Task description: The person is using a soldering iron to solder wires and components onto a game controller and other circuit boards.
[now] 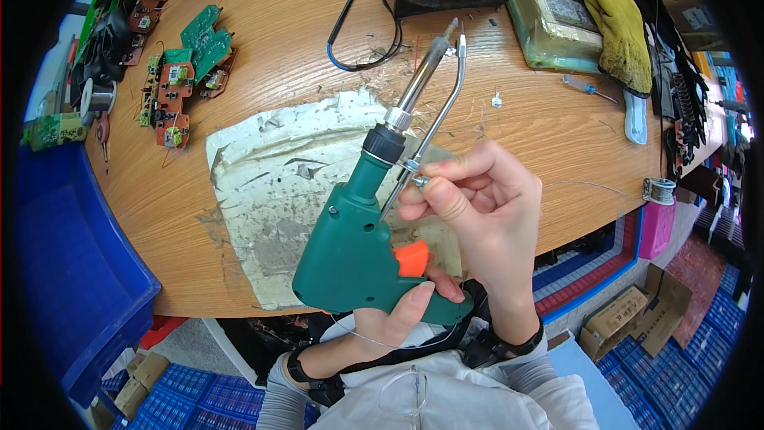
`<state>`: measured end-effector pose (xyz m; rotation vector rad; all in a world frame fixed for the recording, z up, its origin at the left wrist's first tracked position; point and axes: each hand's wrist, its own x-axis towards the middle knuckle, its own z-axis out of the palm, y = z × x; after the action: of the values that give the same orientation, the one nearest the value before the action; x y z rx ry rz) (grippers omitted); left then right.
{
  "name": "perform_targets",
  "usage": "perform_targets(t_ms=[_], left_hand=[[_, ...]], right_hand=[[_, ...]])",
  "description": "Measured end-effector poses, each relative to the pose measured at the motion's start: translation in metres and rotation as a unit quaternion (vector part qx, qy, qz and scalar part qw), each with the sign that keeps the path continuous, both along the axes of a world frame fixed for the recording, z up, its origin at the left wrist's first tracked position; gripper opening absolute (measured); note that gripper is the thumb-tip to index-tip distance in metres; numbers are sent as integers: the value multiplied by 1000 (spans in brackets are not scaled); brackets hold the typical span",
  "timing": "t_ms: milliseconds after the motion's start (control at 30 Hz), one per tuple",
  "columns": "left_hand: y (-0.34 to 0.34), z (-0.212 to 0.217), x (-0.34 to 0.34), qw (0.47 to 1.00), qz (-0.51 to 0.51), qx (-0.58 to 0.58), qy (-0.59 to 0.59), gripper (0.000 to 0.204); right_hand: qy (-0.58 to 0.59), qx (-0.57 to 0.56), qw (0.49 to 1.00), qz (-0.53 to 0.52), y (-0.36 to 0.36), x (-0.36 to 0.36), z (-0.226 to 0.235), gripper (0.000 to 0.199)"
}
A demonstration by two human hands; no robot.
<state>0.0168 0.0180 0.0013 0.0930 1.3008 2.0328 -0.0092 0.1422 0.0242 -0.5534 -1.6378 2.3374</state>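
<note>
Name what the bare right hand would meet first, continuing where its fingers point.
Leftward past the small silver metal screw it pinches, the right hand would likely meet the thin silver metal tube on the green plastic soldering gun; depth is unclear.

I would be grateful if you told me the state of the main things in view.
Green soldering gun: held, tip pointing away from the person
Left hand: closed around its handle
Right hand: pinching a small metal screw
Orange trigger: cannot tell whether pressed
Pale sheet: stained, creased
Wire spool: strand drawn out
Yellow glove: unworn
</note>
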Motion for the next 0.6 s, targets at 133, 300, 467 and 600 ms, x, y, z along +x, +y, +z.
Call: perform_targets(t_ms=[133, 300, 467, 600], left_hand=[[-1, 4, 1, 1000, 5, -4, -16, 41], [0, 6, 0, 1000, 9, -9, -20, 42], [3, 5, -1, 1000, 7, -13, -27, 42], [3, 4, -1, 999, 15, -19, -34, 44]], right_hand=[[6, -101, 995, 23, 3, -1, -5, 12], [-7, -107, 994, 23, 5, -2, -2, 12], [6, -16, 1000, -2, 1, 0, 3, 5], [25, 62, 998, -16, -2, 0, 2, 7]])
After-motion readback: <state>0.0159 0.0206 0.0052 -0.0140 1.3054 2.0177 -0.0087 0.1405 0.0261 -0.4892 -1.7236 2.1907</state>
